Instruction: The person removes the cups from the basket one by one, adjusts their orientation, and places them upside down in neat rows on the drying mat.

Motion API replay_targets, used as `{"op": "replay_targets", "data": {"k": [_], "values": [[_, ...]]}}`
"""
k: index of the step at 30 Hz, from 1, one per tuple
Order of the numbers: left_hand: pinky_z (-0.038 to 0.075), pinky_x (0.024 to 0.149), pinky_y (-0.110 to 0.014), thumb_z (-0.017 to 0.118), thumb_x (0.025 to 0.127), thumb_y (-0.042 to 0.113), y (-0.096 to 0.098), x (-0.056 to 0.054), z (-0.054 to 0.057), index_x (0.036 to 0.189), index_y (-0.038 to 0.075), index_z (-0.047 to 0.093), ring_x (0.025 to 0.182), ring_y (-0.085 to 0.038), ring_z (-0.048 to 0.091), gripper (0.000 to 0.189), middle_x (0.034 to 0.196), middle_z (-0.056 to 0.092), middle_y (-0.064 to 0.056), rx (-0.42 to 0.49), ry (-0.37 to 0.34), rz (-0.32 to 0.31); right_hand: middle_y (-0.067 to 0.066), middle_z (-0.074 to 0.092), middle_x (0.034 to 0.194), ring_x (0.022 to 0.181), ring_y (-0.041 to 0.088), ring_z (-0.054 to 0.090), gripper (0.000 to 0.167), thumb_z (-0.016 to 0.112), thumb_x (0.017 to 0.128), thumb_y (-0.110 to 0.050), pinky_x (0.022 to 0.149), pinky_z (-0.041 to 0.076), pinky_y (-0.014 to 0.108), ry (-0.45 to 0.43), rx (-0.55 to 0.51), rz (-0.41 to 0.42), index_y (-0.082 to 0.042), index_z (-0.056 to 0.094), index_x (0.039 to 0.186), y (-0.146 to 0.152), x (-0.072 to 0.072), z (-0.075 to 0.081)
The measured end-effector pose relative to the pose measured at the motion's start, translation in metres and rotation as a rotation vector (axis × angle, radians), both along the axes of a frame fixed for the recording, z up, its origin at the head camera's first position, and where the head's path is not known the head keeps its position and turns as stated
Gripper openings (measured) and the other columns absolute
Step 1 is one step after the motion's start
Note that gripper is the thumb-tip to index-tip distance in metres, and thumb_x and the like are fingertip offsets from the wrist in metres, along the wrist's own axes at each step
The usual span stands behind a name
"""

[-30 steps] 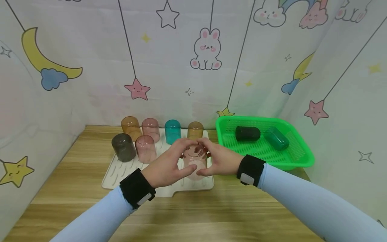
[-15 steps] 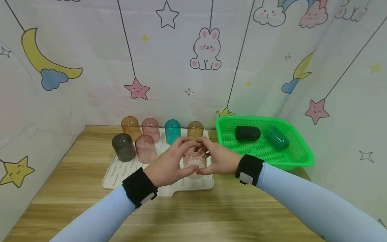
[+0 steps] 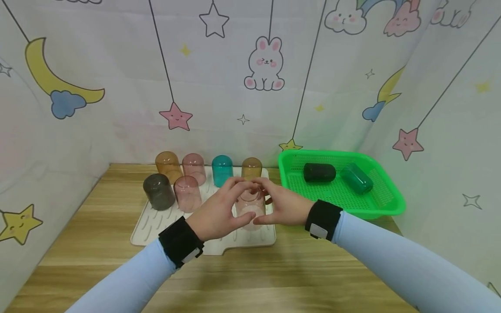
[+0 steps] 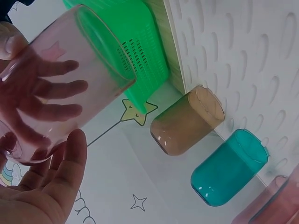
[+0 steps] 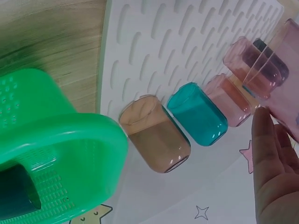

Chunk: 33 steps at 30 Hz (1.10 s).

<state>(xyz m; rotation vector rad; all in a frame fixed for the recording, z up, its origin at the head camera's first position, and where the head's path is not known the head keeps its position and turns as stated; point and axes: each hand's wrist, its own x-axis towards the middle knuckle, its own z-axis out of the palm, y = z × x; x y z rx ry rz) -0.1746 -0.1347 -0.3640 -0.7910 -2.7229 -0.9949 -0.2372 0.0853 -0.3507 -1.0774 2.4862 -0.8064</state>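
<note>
A clear pink cup (image 3: 250,211) is held mouth down above the near right part of the white drying mat (image 3: 150,228). My left hand (image 3: 217,217) grips it from the left, thumb in front and fingers curled behind its upper part. From the right, my right hand (image 3: 285,205) holds the same cup. Through its wall in the left wrist view, fingers show behind the pink cup (image 4: 105,86); its rim faces the mat. Behind it stands an upside-down amber cup (image 3: 252,168), with a teal cup (image 3: 222,171) further left.
On the mat's left side stand two pink cups (image 3: 193,167) (image 3: 187,191), an amber one (image 3: 167,165) and a dark grey one (image 3: 158,191). A green basket (image 3: 395,202) at right holds a black cup (image 3: 318,172) and a dark green cup (image 3: 356,178), both lying down.
The pink cup shifts slightly between the hands, and the left hand's fingers move a little over its top. The mat's other cups and the basket stay in place.
</note>
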Motion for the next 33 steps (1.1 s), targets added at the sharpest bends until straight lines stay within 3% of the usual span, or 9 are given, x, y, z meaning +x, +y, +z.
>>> {"op": "replay_targets", "data": {"k": [7,14,21,29,33], "values": [[0.059,0.093,-0.037,0.076,0.092,0.031,-0.009,-0.009,0.003,0.141,0.015,0.050,0.113,-0.022,0.058,0.057,0.137,0.048,-0.009,0.013,0.058,0.044,0.008,0.050,0.145,0.130,0.026,0.055,0.097,0.085,0.084,-0.029,0.106,0.053,0.039,0.061,-0.016,-0.051,-0.012,0.024,0.158,0.006,-0.005,0.001],[0.061,0.091,-0.042,0.074,0.094,0.032,-0.022,-0.021,0.003,0.144,0.014,0.047,0.112,-0.027,0.060,0.060,0.144,0.046,-0.012,-0.005,0.026,0.131,0.008,0.049,0.147,0.133,0.028,0.054,0.098,0.085,0.085,-0.026,0.109,0.051,0.043,0.087,-0.020,-0.075,-0.012,0.022,0.159,0.010,-0.004,0.003],[0.046,0.113,-0.053,0.074,0.093,0.029,-0.033,-0.035,-0.004,0.145,0.009,0.045,0.141,-0.034,0.045,0.063,0.148,0.048,-0.015,-0.028,-0.017,0.218,0.007,0.051,0.146,0.135,0.025,0.051,0.096,0.085,0.085,-0.025,0.110,0.050,0.043,0.090,-0.009,-0.087,-0.012,0.025,0.159,0.012,-0.003,0.001],[0.046,0.113,-0.052,0.075,0.091,0.024,-0.042,-0.051,-0.017,0.143,0.004,0.046,0.134,-0.035,0.051,0.062,0.141,0.054,-0.019,-0.090,0.000,0.312,0.007,0.053,0.146,0.136,0.026,0.051,0.094,0.084,0.086,-0.029,0.112,0.049,0.041,0.116,0.006,-0.084,-0.014,0.026,0.158,0.016,-0.002,-0.002],[0.045,0.114,-0.053,0.075,0.091,0.024,-0.042,-0.054,-0.021,0.144,0.004,0.045,0.135,-0.035,0.049,0.064,0.143,0.052,-0.018,-0.113,-0.041,0.358,0.006,0.053,0.147,0.134,0.026,0.054,0.094,0.084,0.086,-0.028,0.112,0.049,0.041,0.108,0.003,-0.090,-0.014,0.026,0.158,0.017,-0.001,-0.003]]}}
